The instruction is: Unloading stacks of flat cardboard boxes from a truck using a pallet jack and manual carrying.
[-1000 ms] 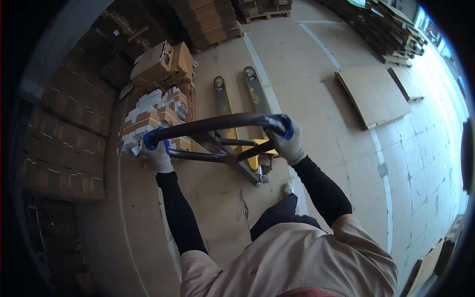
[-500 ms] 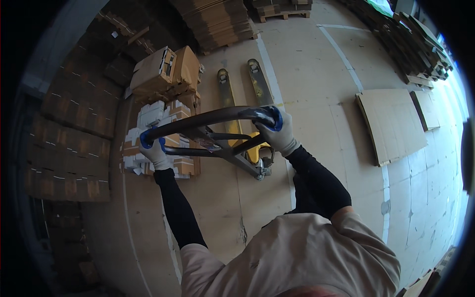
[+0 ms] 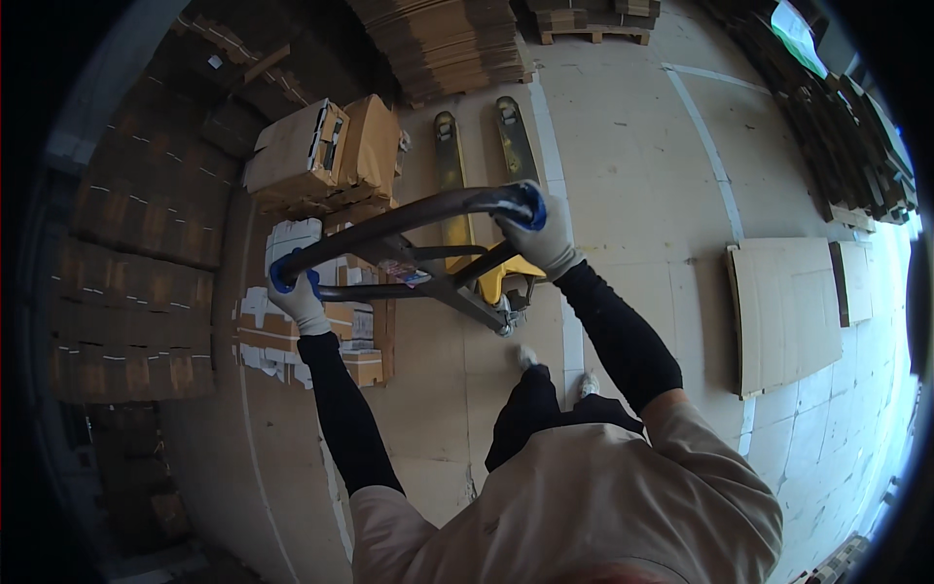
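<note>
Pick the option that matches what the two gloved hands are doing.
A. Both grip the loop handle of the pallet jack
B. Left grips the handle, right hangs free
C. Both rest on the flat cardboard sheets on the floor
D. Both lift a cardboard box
A: the left hand and the right hand each close around an end of the dark loop handle of the yellow pallet jack.

Dark handle (image 3: 409, 209) on a yellow pallet jack (image 3: 486, 282), forks (image 3: 477, 146) a duller, scuffed yellow. Both gloves white with blue patches: left hand (image 3: 297, 292), right hand (image 3: 545, 234). Black sleeves (image 3: 623, 336), beige shirt (image 3: 584, 506). Brown cardboard boxes (image 3: 321, 156) (white printed ones below (image 3: 292, 326)). Pale beige floor (image 3: 642, 165) with white lines.
</note>
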Action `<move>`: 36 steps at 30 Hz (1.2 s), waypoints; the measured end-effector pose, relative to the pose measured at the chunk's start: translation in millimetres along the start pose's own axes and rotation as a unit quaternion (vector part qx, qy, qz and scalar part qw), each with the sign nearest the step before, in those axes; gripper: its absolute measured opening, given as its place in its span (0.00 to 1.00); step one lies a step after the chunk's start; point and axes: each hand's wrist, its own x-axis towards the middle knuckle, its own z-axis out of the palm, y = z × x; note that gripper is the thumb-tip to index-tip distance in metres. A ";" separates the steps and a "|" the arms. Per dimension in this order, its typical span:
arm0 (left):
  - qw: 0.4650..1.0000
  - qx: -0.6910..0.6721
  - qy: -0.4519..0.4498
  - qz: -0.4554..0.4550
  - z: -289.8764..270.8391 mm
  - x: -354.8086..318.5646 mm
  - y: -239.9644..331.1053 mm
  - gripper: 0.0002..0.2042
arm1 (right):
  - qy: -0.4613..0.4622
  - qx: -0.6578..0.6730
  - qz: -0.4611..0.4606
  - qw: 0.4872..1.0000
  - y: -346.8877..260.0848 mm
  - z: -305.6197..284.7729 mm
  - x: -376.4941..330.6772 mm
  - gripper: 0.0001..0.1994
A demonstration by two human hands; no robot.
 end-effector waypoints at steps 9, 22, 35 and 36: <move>0.998 0.041 -0.033 0.033 114.7 141.4 -105.0 0.08 | 0.050 -0.024 0.026 0.998 99.1 37.9 162.2 0.09; 0.993 0.077 -0.069 0.056 307.9 322.5 -210.5 0.10 | 0.082 -0.005 0.043 0.996 222.4 64.6 389.2 0.07; 0.992 0.066 -0.111 0.007 475.6 494.0 -314.0 0.14 | 0.026 -0.021 0.010 0.999 355.2 93.3 632.8 0.11; 0.991 0.068 -0.117 0.004 490.4 500.6 -317.8 0.14 | 0.034 -0.010 0.022 0.999 367.3 92.7 644.1 0.11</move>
